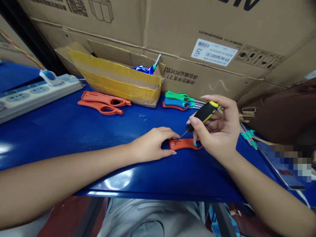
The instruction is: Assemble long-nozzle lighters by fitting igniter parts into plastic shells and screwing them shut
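Blue tabletop (111,131) is carrying an orange casing (185,144) nearer me and right of the taped carton (118,84), my left hand (153,144) pinching its end, thumb and fingers part-spread, presumably steadying it, while my raised right hand (222,135), fingers curled closed, is gripping a screwdriver (202,115) slantwise, tip down on the casing.

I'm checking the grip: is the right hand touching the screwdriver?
Touching. In the head view, the right hand holds the screwdriver, thumb and fingers against its black-and-yellow handle.
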Motion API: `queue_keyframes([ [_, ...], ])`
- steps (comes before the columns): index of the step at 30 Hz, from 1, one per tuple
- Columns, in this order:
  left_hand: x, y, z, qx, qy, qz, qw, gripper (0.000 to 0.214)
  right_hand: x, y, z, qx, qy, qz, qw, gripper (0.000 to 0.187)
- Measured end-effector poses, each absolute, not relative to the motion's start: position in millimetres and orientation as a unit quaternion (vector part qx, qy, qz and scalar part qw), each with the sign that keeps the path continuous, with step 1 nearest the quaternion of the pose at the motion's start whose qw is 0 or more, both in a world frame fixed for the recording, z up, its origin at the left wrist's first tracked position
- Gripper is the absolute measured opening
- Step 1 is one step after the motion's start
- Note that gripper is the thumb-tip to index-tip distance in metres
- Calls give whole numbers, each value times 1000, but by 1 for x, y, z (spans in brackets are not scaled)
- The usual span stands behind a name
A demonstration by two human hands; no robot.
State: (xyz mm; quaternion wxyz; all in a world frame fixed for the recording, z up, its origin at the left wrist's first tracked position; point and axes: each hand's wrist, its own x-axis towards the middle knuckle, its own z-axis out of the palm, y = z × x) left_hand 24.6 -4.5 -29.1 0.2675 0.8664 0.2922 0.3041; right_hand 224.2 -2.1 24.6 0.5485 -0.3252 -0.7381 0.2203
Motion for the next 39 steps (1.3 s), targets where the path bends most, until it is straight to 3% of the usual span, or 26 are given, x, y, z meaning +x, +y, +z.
queue_keyframes([
  [16,25,-5,-28,868,293,297,269,37,224,-5,23,-314,-753,205,541,38],
  [25,24,-4,-28,869,291,296,270,37,224,-2,16,-297,-763,193,540,49],
  [34,25,-5,-26,871,283,300,267,36,239,0,25,-245,-839,164,457,57],
  [39,25,-6,-25,876,267,300,267,36,245,9,29,-187,-858,-7,478,62],
])
